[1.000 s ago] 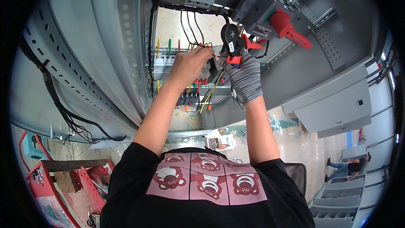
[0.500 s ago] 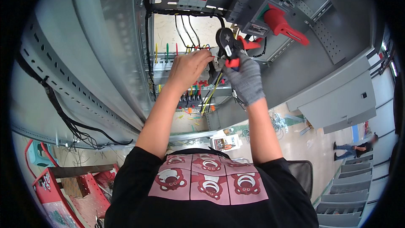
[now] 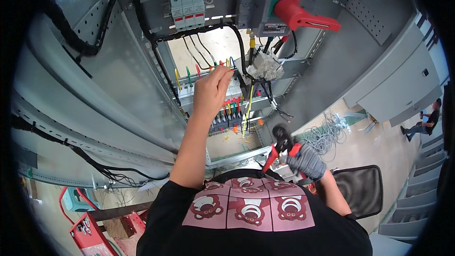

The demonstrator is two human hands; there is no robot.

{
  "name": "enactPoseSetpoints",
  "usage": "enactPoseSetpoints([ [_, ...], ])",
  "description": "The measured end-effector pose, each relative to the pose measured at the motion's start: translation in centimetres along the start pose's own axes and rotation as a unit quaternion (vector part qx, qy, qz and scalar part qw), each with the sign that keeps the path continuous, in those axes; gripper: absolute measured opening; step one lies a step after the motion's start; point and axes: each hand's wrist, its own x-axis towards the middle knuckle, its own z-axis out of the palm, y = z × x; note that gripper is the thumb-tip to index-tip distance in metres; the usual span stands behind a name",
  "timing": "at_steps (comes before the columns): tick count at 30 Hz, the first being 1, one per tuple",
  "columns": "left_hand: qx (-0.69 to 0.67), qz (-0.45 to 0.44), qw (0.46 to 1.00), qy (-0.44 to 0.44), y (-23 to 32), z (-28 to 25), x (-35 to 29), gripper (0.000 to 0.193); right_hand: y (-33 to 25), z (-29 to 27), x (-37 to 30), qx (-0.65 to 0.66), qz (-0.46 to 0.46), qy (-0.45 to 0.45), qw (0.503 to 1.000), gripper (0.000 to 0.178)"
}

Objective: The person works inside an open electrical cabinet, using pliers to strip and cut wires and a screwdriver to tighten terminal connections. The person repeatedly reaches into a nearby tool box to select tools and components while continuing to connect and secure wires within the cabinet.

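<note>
My bare left hand [image 3: 211, 90] is raised at the row of coloured wires inside the cabinet. Its thumb and forefinger are pinched on a thin wire [image 3: 232, 69], most of which is hidden. Just beyond the fingertips a short blue wire [image 3: 232, 60] stands up. My right hand [image 3: 305, 162], in a grey knit glove, is low on the right, close to my body and outside the cabinet's front edge. It grips hand crimping pliers [image 3: 282, 138] with a black head and red handles; the head points up and away from me.
Above the wires sit a three-part fuse holder [image 3: 188, 9] and a switch with a red rotary handle [image 3: 303, 15]. Clear plastic covers [image 3: 266, 66] and loose black wires hang at the right. A mesh chair [image 3: 360, 190], coiled cable [image 3: 327, 132] and a red toolbox [image 3: 90, 234] stand around me. Another person [image 3: 426, 123] is far right.
My right hand has pulled the pliers away from my left fingertips, down and right toward my body. The left hand stays pinched at the wires. The view has shifted.
</note>
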Motion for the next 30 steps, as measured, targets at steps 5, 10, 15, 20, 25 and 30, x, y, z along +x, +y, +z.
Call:
enactPoseSetpoints([
  [5,-0.025,-0.018,0.999,0.018,0.9,0.1,0.2,0.009,6.0,0.6,4.2,0.086,-0.092,-0.197,0.972,0.048],
  [10,-0.029,-0.02,0.999,0.028,1.7,0.1,0.6,0.01,5.9,3.9,5.5,0.122,-0.102,-0.292,0.943,0.059],
  [15,-0.038,-0.037,0.998,0.022,2.1,-0.1,0.6,0.012,1.6,2.5,5.8,0.257,-0.171,-0.234,0.922,0.068],
  [20,-0.035,-0.028,0.998,0.039,2.1,-0.2,0.4,0.013,-9.3,1.0,8.3,0.094,-0.253,-0.124,0.955,0.047],
  [25,-0.051,-0.05,0.997,0.014,2.1,-0.1,0.7,0.015,-11.7,2.9,10.9,0.13,-0.28,-0.056,0.949,0.021],
  [30,-0.045,-0.036,0.998,0.021,2.2,-0.3,0.7,0.014,-12.3,2.8,11.1,0.089,-0.287,-0.039,0.953,0.021],
])
